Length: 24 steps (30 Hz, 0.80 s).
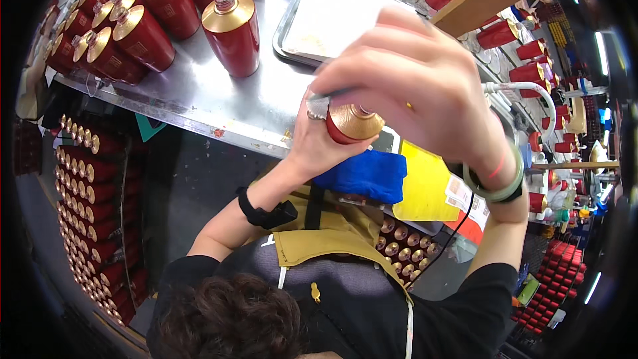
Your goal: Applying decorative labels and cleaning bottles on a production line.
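Red bottle (pixel 350 126) mostly hidden by hands, right hand (pixel 405 83) motion-blurred

Bottles (pixel 133 33) are standing on the surface (pixel 219 93) at left; tray (pixel 332 20) lying right of them; cloth (pixel 365 174) sitting at near edge.

You hold one red bottle (pixel 349 126) with a gold shoulder between your two hands, left (pixel 318 139) and right (pixel 412 80). One such bottle (pixel 232 30) stands alone on the steel desk (pixel 219 103), beside one metal tray (pixel 292 26). One blue cloth (pixel 365 174) and one yellow cloth (pixel 422 189) lie at the desk's near edge. The clustered bottles (pixel 126 20) at upper left overlap too much to count exactly.
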### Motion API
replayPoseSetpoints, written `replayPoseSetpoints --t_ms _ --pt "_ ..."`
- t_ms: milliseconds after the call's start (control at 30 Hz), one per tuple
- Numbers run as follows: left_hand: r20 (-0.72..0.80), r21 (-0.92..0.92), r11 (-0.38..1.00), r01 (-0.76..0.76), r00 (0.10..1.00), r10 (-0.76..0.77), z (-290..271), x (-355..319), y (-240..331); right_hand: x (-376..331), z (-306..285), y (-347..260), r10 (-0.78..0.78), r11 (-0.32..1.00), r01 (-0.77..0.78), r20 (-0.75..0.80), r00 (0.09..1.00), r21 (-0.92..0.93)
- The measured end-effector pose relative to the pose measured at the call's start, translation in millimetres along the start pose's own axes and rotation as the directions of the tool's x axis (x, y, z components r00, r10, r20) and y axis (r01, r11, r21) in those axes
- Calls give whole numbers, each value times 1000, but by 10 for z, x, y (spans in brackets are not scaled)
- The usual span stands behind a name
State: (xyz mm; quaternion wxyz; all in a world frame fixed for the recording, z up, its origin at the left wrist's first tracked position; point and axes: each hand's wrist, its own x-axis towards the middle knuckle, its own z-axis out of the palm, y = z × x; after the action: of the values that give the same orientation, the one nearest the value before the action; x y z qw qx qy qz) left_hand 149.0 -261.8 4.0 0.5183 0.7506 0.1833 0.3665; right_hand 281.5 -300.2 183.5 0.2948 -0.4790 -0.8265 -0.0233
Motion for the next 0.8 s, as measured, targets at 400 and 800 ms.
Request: replayPoseSetpoints --t_ms 400,800 --pt "-331 139 962 -234 905 268 214 -29 -46 -842 335 -384 139 936 -191 -189 972 -295" --pt "-240 170 940 -294 913 329 66 76 -26 -829 236 -357 32 993 -28 33 999 -111"
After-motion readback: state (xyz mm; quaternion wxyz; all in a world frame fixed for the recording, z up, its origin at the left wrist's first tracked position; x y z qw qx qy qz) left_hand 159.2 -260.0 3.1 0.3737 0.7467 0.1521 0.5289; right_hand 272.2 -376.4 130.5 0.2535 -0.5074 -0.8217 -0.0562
